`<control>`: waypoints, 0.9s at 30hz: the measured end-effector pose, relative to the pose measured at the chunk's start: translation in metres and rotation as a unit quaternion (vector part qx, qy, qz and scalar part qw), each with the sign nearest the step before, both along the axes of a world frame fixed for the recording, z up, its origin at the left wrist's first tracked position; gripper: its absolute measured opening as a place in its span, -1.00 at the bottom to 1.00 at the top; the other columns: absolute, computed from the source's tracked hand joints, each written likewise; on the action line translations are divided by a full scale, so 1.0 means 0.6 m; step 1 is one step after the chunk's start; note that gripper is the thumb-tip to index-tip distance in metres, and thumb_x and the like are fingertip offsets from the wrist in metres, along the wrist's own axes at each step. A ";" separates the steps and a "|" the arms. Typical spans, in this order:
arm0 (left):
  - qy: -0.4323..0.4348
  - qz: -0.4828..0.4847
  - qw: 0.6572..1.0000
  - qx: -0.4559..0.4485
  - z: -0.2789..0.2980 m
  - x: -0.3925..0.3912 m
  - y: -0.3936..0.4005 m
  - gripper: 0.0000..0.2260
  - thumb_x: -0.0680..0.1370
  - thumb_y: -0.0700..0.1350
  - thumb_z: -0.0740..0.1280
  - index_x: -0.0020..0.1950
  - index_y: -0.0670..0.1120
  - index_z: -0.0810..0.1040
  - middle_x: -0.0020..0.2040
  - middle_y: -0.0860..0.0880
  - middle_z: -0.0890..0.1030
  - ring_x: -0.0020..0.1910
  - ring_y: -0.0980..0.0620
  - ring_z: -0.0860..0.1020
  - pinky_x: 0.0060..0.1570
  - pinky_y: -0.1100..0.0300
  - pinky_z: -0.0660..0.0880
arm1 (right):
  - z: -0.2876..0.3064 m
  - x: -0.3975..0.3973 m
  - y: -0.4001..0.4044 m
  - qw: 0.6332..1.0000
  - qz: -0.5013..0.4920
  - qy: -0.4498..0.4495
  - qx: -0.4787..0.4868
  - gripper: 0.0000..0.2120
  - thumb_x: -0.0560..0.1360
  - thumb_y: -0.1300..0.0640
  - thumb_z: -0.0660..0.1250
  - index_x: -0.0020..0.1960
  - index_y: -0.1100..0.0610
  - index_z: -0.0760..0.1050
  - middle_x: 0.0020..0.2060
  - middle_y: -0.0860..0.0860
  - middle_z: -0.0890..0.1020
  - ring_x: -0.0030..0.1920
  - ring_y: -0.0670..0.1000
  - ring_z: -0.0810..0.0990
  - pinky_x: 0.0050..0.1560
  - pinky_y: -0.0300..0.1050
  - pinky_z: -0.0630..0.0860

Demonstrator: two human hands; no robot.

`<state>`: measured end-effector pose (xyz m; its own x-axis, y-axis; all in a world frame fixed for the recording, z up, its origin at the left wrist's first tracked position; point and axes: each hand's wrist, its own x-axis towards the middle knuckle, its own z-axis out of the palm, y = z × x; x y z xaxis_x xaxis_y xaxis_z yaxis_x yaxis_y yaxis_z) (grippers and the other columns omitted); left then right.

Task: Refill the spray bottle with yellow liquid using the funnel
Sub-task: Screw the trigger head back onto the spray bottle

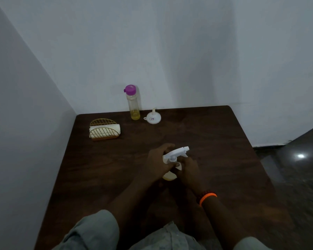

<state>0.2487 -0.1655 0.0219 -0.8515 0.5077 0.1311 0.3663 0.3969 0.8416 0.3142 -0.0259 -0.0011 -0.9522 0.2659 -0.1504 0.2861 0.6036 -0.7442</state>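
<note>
Dark wooden table (215, 141), purple-capped bottle (133, 103), white funnel (153, 117), gold napkin holder (104, 129)

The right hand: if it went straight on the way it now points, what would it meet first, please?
The right hand already grips the spray bottle, so that comes first. Beyond, bare table and perhaps the funnel; depth is unclear.

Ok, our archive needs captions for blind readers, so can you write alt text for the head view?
Both hands, left hand and right hand, grip a white-triggered spray bottle standing on a dark wooden table. At the far edge stand a purple-capped bottle holding a little yellow liquid and a white funnel resting mouth-down; a gold wire napkin holder sits to their left.
</note>
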 end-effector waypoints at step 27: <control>0.074 0.015 0.995 -0.071 -0.016 -0.014 0.020 -0.66 0.40 0.20 0.37 -0.07 -0.05 0.65 -0.18 0.04 0.66 -0.21 0.15 0.59 -0.18 0.26 0.53 | -0.002 0.002 0.003 1.000 -0.005 0.000 -0.004 -0.78 0.48 0.08 0.47 0.09 0.13 0.61 -0.12 -0.22 0.52 -0.19 -0.32 0.47 -0.23 -0.52 0.34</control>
<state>0.2402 -0.1534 0.0122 -0.8428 0.5054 0.1850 0.4688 0.5207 0.7135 0.3156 -0.0240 -0.0023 -0.9495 0.2740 -0.1527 0.2919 0.5942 -0.7495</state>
